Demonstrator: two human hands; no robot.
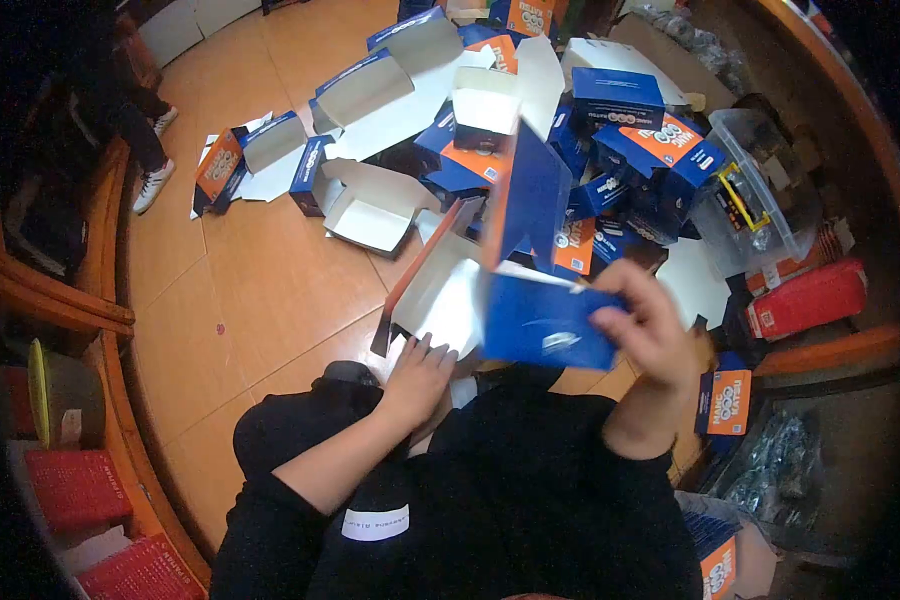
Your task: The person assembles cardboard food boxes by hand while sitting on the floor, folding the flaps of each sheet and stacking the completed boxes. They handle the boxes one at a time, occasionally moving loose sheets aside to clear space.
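Observation:
A partly folded cardboard box (455, 305), white inside and blue and orange outside, is in front of my knees. My left hand (420, 378) rests with its fingers stretched out on the white near side of this box. Pinched between the thumb and fingers of my right hand (645, 320) is the edge of a blue flap (545, 325), which looks to be part of the same box. Behind it a taller blue panel (535, 195) stands up, blurred. Where the flap joins the box is hard to make out.
Many blue and orange boxes (625, 95) lie piled ahead, with open white ones (375, 215) to the left. A clear plastic bin (770, 180) and a red packet (815, 298) stand at right. Wooden shelving (120, 420) borders the left. Another person's shoe (153, 186) shows there.

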